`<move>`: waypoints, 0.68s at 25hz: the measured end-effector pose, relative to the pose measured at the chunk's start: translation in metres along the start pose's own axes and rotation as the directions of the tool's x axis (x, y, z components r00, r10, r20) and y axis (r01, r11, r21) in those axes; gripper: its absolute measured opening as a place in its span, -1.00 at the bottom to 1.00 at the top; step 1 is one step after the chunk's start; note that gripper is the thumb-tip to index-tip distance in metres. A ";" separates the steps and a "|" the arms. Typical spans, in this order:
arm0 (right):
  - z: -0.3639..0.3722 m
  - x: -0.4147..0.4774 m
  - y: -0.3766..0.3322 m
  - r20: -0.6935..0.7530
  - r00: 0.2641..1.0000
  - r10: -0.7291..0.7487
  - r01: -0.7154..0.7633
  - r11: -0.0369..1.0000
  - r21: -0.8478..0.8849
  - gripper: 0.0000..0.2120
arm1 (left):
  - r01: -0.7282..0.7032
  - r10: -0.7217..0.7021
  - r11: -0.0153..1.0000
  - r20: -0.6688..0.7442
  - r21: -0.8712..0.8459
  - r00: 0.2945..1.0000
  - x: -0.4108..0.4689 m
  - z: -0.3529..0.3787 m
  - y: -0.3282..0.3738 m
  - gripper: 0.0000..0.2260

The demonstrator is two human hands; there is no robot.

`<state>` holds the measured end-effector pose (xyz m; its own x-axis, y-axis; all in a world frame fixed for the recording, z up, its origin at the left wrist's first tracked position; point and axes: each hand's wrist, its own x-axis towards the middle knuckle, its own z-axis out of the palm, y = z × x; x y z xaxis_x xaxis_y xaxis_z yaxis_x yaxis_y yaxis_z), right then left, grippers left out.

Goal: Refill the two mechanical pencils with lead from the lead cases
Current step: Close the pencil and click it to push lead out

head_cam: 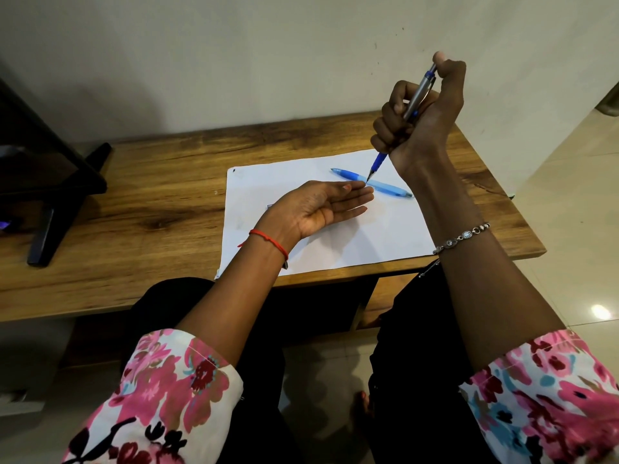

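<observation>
Right hand (423, 120) grips a silver-and-blue mechanical pencil (407, 117) upright, thumb on its cap.
Left hand (316, 209) lies palm-up, fingers released, under its tip; a light-blue mechanical pencil (385, 187) rests on white paper (351, 242) near the wooden counter (150, 195) edge; no writing legible.

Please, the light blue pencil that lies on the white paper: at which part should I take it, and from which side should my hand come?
Take the light blue pencil at the bare right half of its barrel, coming from above with finger and thumb across it. It lies flat on the white paper, so only top and sides are free. The left hand and the other pencil in the right hand crowd its middle.
</observation>
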<state>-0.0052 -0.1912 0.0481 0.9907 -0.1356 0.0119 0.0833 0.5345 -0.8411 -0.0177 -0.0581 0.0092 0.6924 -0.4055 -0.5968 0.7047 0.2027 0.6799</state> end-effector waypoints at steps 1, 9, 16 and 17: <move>0.000 0.000 0.000 0.005 1.000 0.002 -0.002 1.000 0.003 -0.43 | 0.001 -0.001 1.000 0.000 0.000 1.000 0.000 0.000 0.000 -0.81; 0.000 0.001 -0.001 0.031 0.999 0.012 -0.013 1.000 0.019 -0.42 | -0.002 0.002 1.000 0.010 -0.009 1.000 0.001 -0.001 0.000 -0.79; -0.002 0.000 -0.001 0.018 1.000 -0.015 0.014 0.999 0.051 -0.42 | 0.000 0.000 1.000 0.009 0.000 1.000 0.001 0.000 0.001 -0.77; -0.002 0.001 -0.002 0.012 1.000 -0.015 0.014 0.998 0.054 -0.42 | 0.000 0.000 1.000 0.009 -0.001 1.000 0.001 0.000 0.001 -0.77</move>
<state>-0.0050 -0.1942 0.0481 0.9905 -0.1336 0.0311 0.1033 0.5767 -0.8104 -0.0167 -0.0586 0.0093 0.6910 -0.4139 -0.5926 0.7048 0.2037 0.6795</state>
